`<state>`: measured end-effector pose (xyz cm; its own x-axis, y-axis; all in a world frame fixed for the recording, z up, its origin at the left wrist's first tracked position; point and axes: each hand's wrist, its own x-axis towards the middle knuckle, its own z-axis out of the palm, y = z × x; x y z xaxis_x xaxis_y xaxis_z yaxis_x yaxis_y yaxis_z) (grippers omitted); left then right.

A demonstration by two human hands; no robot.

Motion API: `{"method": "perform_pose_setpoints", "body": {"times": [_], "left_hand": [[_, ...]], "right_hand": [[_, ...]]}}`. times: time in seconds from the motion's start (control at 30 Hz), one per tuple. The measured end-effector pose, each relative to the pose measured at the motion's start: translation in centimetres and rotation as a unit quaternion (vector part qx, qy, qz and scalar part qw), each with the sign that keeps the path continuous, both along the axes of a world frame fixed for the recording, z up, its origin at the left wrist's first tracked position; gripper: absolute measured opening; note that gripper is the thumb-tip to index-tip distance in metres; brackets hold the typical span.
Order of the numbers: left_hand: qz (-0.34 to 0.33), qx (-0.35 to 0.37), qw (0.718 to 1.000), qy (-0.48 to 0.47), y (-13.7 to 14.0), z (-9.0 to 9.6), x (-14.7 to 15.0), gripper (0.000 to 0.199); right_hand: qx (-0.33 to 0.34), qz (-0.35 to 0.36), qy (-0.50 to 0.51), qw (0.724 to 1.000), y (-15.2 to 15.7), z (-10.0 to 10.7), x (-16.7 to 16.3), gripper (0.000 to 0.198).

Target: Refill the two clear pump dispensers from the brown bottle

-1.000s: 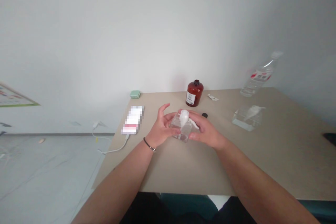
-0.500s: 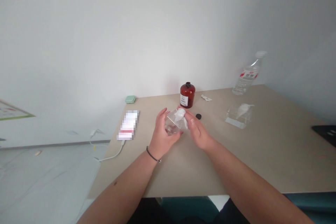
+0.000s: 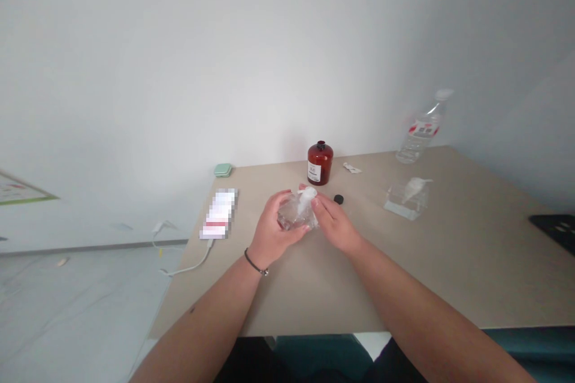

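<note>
My left hand (image 3: 274, 224) curls round a clear, crinkled plastic bag (image 3: 290, 210), thumb below and fingers above. A white piece (image 3: 307, 196) shaped like a pump head shows at the bag's right side; its lower part is hidden. Against this white piece my right hand (image 3: 336, 224) closes, with its fingers pressed together. Just behind the hands stands an amber bottle (image 3: 320, 163) with a white label and an uncapped neck. A small black cap (image 3: 338, 199) lies on the table beyond the right hand.
Right of the hands lies another clear bag (image 3: 399, 210) with a white pump head (image 3: 414, 187) inside. A water bottle (image 3: 420, 134) stands by the wall. Farther left are a phone (image 3: 219, 213) on a white cable and a green case (image 3: 223, 170). A crumpled white scrap (image 3: 351, 168) lies behind.
The clear bag has been turned and bunched between my hands, so the white piece shows more of its shape. My left hand has shifted slightly left.
</note>
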<state>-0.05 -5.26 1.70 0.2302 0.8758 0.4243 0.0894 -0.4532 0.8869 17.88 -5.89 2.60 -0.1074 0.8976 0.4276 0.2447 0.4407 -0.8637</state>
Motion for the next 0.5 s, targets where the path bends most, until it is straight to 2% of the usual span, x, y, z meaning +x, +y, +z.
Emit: {"method": "perform_pose_setpoints", "body": {"times": [0.17, 0.37, 0.5], "left_hand": [[-0.053, -0.051, 0.996, -0.043, 0.4, -0.02, -0.77, 0.066], [-0.182, -0.147, 0.965, -0.117, 0.45, 0.14, -0.8, 0.071], [-0.224, -0.179, 0.949, -0.129, 0.19, 0.15, -0.41, 0.077]], "right_hand": [[-0.043, 0.024, 0.051, 0.997, 0.27, -0.58, 0.24, 0.062], [-0.131, 0.057, 0.176, 0.974, -0.2, -0.17, -0.23, 0.056], [-0.164, 0.06, 0.218, 0.96, -0.62, 0.29, -0.55, 0.05]]}}
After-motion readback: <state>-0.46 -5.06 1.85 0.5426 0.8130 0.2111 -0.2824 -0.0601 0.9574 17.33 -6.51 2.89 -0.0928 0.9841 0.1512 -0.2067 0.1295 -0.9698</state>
